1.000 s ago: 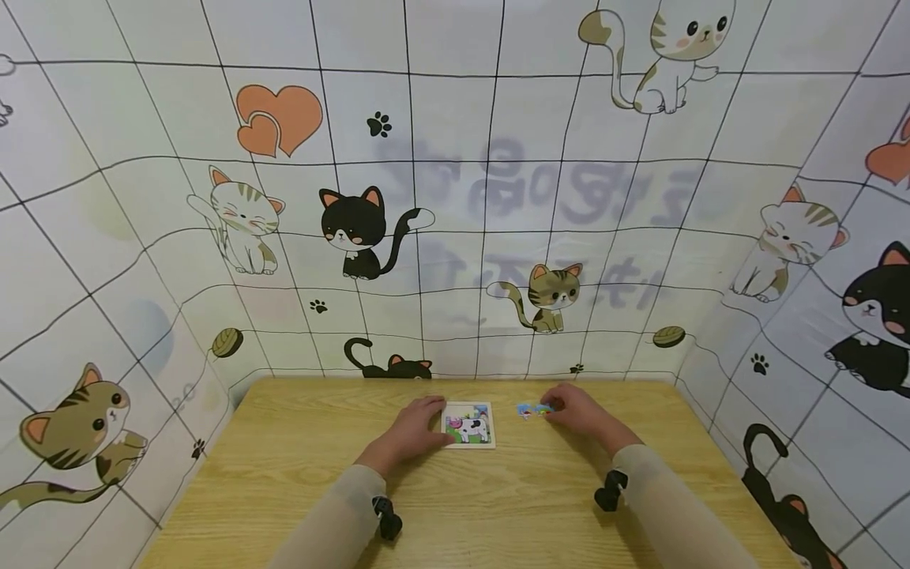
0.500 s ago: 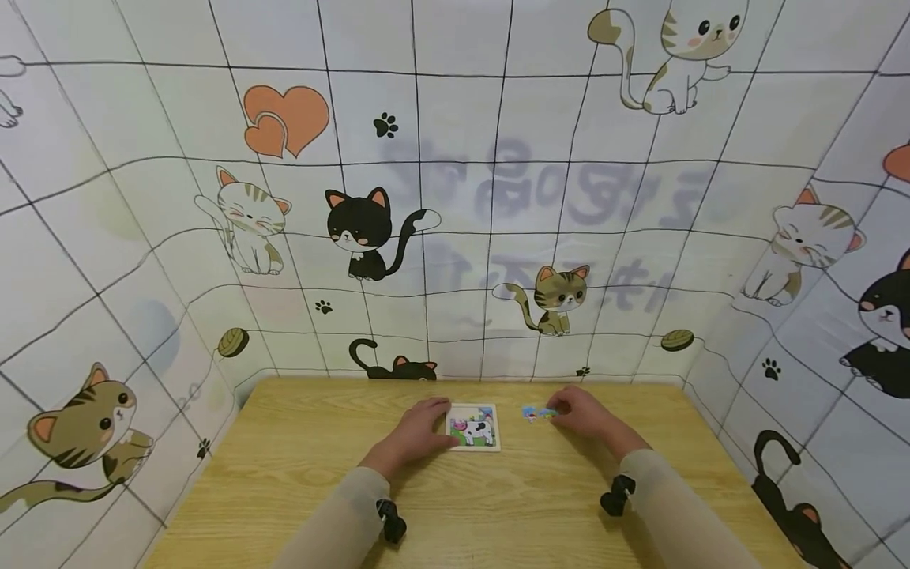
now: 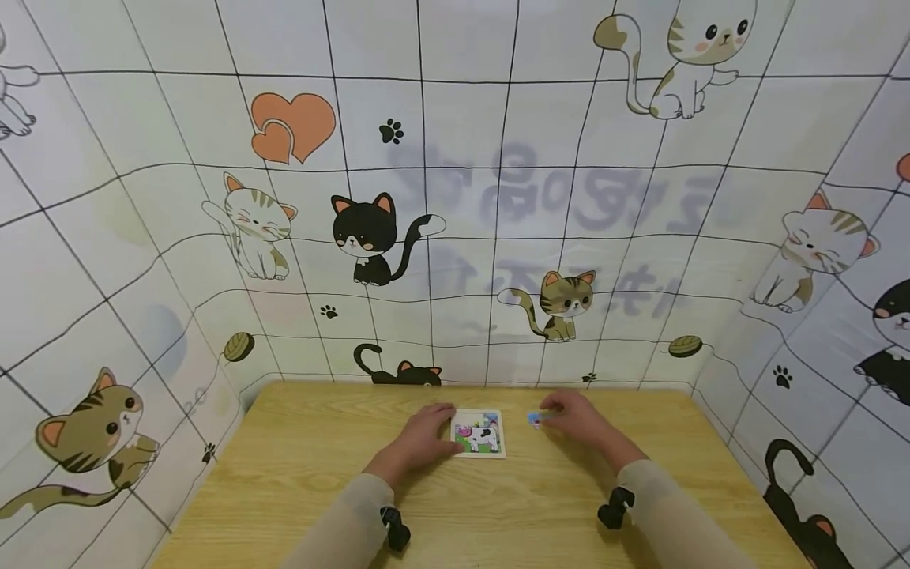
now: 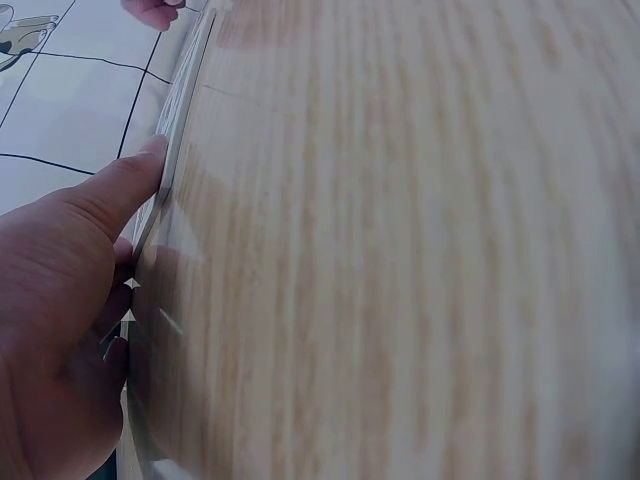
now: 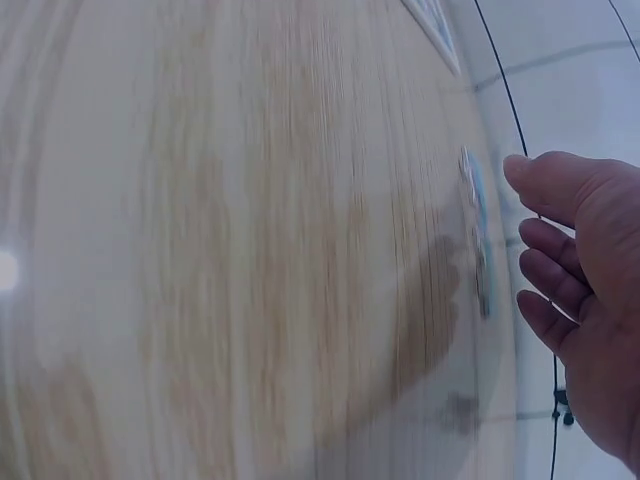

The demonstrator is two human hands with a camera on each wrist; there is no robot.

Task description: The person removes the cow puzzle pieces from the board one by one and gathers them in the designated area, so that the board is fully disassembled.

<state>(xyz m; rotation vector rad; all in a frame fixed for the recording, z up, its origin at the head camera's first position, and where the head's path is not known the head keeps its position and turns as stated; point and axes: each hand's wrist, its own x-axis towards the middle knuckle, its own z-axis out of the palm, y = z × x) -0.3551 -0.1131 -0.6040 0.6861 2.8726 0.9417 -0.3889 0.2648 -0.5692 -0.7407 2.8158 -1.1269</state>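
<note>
A small square wooden jigsaw puzzle board (image 3: 502, 436) with a cow picture (image 3: 483, 439) lies on the table; a pale patch shows at its upper left. My left hand (image 3: 415, 444) holds the board by its left side, thumb at the near corner, fingers at the far one. In the left wrist view the thumb (image 4: 125, 185) presses on the board's edge. Right of the board lie loose blue puzzle pieces (image 3: 535, 420). My right hand (image 3: 577, 419) hovers over them, hiding part. In the right wrist view its loosely bent fingers are apart from the pieces (image 5: 479, 235).
The light wooden table (image 3: 455, 514) ends at a wall covering (image 3: 455, 237) printed with cartoon cats, which also stands along both sides. A black wrist device (image 3: 395, 529) sits on the left sleeve, another black device (image 3: 615, 508) on the right.
My right hand has shifted slightly left over the loose pieces, covering more of them. The left hand stays on the board. The whole head view has drifted a little.
</note>
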